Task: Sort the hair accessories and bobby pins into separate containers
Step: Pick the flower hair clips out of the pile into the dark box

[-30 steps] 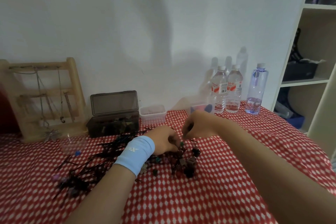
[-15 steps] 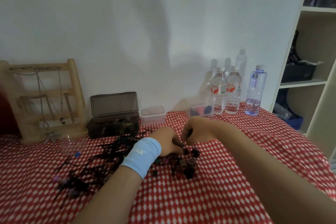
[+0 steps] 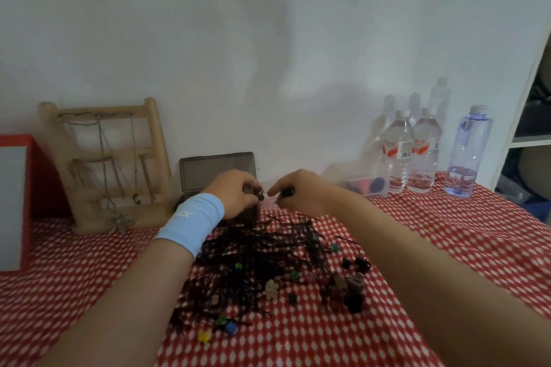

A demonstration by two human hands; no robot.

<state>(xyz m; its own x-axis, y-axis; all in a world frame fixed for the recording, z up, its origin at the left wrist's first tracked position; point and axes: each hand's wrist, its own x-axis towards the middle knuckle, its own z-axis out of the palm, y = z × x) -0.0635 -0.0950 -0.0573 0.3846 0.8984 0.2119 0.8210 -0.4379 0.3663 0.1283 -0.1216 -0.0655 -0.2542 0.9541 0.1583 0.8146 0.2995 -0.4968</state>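
A heap of black bobby pins (image 3: 250, 259) lies on the red checked cloth, with small coloured hair clips (image 3: 270, 289) scattered through and to the right of it. My left hand (image 3: 235, 194), with a light blue wristband, pinches a small dark clip above the back of the heap. My right hand (image 3: 298, 191) pinches another small dark clip close beside it. Both hover in front of the open dark grey box (image 3: 208, 170). A clear tub (image 3: 369, 186) holding pink and dark items stands behind my right wrist.
A wooden rack (image 3: 110, 164) hung with necklaces stands at the back left, beside a red and white box (image 3: 18, 197). Three water bottles (image 3: 423, 152) line the wall at the back right. A white shelf unit (image 3: 524, 116) rises at the right edge.
Both hands have lifted off the pile and moved back toward the dark grey box, each pinching a small dark clip. The head view has shifted, so the pile now sits lower and nearer.
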